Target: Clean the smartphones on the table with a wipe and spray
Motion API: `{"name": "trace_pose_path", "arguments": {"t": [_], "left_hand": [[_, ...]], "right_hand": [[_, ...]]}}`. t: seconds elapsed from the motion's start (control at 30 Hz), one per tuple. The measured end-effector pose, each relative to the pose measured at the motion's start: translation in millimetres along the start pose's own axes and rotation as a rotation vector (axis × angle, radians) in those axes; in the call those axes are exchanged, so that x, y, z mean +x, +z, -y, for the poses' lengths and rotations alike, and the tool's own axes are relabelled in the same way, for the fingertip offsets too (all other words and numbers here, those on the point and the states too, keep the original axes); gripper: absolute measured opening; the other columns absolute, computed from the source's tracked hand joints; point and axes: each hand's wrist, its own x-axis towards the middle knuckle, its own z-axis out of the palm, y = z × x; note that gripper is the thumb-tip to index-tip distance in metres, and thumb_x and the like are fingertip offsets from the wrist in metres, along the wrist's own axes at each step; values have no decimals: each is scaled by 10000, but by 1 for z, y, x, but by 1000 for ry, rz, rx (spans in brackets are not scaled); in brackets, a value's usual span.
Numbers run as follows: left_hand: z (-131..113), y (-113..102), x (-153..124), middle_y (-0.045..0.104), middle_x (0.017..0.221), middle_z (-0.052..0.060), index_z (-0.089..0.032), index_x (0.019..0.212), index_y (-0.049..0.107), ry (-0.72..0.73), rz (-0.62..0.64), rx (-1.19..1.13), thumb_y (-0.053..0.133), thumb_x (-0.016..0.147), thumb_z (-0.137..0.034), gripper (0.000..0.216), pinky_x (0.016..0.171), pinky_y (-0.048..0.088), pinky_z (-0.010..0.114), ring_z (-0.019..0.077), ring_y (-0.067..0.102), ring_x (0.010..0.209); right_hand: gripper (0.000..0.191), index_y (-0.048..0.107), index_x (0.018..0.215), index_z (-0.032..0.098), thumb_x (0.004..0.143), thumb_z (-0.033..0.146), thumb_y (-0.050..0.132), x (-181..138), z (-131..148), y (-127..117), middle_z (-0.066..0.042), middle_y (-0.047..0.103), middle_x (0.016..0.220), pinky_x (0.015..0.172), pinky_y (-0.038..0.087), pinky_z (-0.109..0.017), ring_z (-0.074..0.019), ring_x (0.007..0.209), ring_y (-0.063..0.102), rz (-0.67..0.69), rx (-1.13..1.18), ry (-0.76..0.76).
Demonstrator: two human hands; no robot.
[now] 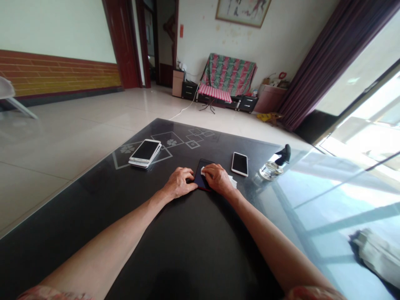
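Note:
A dark smartphone (pixel 201 181) lies flat on the glossy black table, between my two hands. My left hand (pixel 180 183) grips its left edge, with the thumb at the near corner and the fingers curled along the side. Over the phone's screen, my right hand (pixel 218 178) presses down with bent fingers closed on a white tissue (pixel 233 181). A bit of the tissue also shows at the fingertips; the rest is hidden under the palm. To the right of this hand lies a white smartphone (pixel 239 163), screen up.
A stack of white phones (pixel 145 152) sits on the left of the black table (pixel 193 233). A clear spray bottle (pixel 271 170) with a black nozzle stands on the right. A grey cloth-like item (pixel 379 258) lies at the near right. Beyond is a small striped table (pixel 215 92).

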Motion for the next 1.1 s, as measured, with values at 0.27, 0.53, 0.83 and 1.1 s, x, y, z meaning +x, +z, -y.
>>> {"name": "trace_pose_path", "arguments": {"t": [0.27, 0.53, 0.83, 1.1], "left_hand": [[2, 0, 0, 719, 1062, 42, -213, 735, 743, 11, -4, 5, 768, 657, -252, 91, 899, 499, 371, 236, 628, 979], [3, 1, 0, 717, 1058, 44, -212, 732, 737, -1, -12, -20, 776, 650, -262, 103, 893, 505, 374, 242, 630, 990], [4, 2, 0, 717, 1065, 39, -218, 745, 738, 9, -11, -12, 778, 647, -269, 117, 889, 507, 372, 236, 636, 974], [2, 0, 1, 718, 1039, 35, -224, 715, 736, 8, -4, -16, 773, 647, -266, 88, 885, 505, 365, 223, 635, 958]], "right_hand": [[262, 744, 943, 205, 887, 111, 507, 37, -21, 20, -63, 723, 1026, 948, 439, -325, -195, 975, 642, 13, -100, 87], [272, 762, 911, 221, 903, 174, 494, 45, -49, 23, -114, 705, 991, 904, 462, -378, -246, 947, 617, -80, -217, 383], [282, 741, 967, 209, 910, 134, 475, 48, -32, 29, -75, 709, 1060, 969, 421, -346, -210, 1015, 622, -9, -92, 118], [260, 740, 933, 205, 893, 127, 495, 25, -49, 5, -62, 717, 1029, 950, 430, -336, -202, 981, 633, -10, -164, 147]]}}
